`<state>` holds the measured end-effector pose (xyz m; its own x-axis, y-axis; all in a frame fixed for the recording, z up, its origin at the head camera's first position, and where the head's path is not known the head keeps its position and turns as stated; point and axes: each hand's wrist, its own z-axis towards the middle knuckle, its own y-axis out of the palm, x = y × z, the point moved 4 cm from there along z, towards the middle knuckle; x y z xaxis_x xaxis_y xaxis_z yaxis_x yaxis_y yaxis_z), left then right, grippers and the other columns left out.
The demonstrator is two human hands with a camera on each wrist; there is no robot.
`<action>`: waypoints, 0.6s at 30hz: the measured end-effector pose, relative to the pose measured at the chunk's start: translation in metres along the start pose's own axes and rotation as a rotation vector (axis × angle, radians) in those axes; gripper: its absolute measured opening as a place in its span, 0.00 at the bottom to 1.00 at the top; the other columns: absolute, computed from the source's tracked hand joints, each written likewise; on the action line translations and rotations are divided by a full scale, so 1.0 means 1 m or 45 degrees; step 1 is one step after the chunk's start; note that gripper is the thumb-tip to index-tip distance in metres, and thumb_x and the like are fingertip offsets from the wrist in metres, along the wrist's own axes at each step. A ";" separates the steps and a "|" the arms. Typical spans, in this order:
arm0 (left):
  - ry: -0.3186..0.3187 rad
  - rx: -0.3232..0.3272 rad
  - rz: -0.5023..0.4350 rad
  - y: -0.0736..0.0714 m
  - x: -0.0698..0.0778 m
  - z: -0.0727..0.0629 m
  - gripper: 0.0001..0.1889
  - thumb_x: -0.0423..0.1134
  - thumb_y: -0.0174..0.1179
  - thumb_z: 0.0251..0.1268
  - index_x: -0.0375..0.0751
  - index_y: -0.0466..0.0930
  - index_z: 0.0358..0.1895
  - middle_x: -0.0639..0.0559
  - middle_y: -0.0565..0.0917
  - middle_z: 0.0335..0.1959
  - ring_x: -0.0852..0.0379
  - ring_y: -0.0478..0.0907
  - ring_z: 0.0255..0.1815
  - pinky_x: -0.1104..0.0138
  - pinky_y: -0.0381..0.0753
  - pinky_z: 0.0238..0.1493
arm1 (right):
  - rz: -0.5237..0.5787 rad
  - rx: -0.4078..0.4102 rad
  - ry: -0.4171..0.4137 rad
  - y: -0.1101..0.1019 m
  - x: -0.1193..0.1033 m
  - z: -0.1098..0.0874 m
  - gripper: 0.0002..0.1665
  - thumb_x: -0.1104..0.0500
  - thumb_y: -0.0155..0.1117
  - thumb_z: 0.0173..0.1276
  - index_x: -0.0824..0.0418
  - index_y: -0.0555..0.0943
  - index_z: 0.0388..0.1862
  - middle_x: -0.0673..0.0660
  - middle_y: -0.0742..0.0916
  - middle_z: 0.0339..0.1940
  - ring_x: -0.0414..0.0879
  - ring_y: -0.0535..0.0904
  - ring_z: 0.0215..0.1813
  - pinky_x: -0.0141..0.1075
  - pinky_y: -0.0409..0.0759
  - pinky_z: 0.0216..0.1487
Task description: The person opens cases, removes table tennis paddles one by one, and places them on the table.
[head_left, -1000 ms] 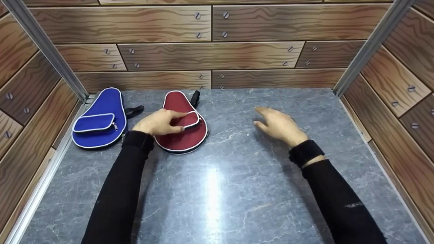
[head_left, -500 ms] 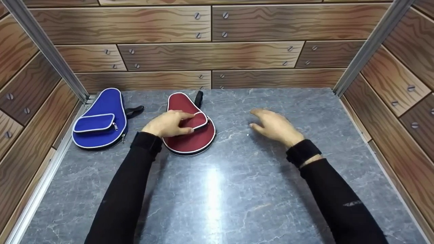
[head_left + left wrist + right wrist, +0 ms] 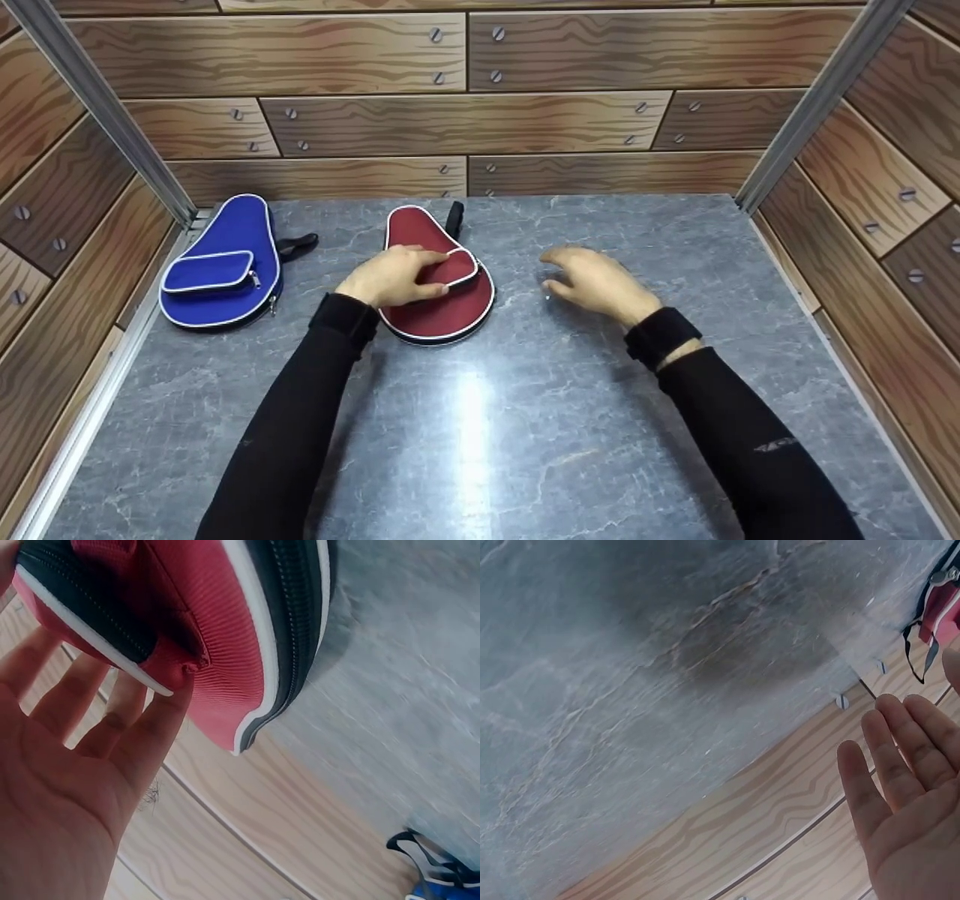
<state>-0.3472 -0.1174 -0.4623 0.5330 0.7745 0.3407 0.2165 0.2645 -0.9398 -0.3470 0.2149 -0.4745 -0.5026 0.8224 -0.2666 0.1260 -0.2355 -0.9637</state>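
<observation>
A red table tennis paddle case [image 3: 439, 321] with white piping lies flat on the grey table, its narrow end toward the back wall. My left hand [image 3: 391, 276] grips the case by its raised zipped pocket [image 3: 464, 264], thumb on the near edge and fingers on the far edge. In the left wrist view the fingers of the left hand [image 3: 71, 772] lie along the pocket's side, close to its black zipper. To the right of the case, my right hand [image 3: 598, 283] hovers over the table with relaxed fingers and holds nothing.
A blue paddle case [image 3: 244, 225] of the same shape lies at the left, its black strap [image 3: 297, 245] pointing toward the red one. Wood-patterned walls [image 3: 465, 124] enclose the back and sides of the marbled table [image 3: 570, 420].
My left hand has slid the red case to the right across the table. The right hand has drifted slightly left, toward the case. The blue case stays where it was.
</observation>
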 end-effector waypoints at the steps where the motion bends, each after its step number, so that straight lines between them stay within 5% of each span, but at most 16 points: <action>1: 0.002 0.003 0.003 0.001 0.002 0.001 0.35 0.54 0.71 0.84 0.42 0.81 0.85 0.33 0.85 0.82 0.37 0.81 0.87 0.45 0.77 0.92 | 0.000 -0.002 -0.011 0.001 -0.001 0.001 0.34 0.53 0.73 0.86 0.66 0.81 0.83 0.70 0.88 0.80 0.70 0.85 0.82 0.66 0.79 0.88; 11: 0.024 0.034 0.032 0.008 0.022 0.010 0.34 0.54 0.70 0.85 0.41 0.82 0.84 0.36 0.87 0.80 0.38 0.83 0.85 0.48 0.79 0.90 | -0.022 -0.006 -0.158 0.014 -0.016 0.008 0.25 0.57 0.74 0.85 0.69 0.88 0.73 0.71 0.91 0.73 0.71 0.86 0.80 0.64 0.80 0.88; 18: 0.041 0.046 0.038 0.010 0.031 0.015 0.33 0.54 0.70 0.85 0.40 0.82 0.84 0.38 0.88 0.80 0.38 0.84 0.84 0.48 0.80 0.89 | -0.011 -0.017 -0.217 0.021 -0.023 0.012 0.21 0.60 0.77 0.80 0.68 0.91 0.67 0.68 0.94 0.64 0.66 0.91 0.70 0.61 0.87 0.80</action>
<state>-0.3409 -0.0822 -0.4620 0.5649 0.7637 0.3127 0.1710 0.2624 -0.9497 -0.3431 0.1849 -0.4885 -0.6412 0.7244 -0.2532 0.1319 -0.2210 -0.9663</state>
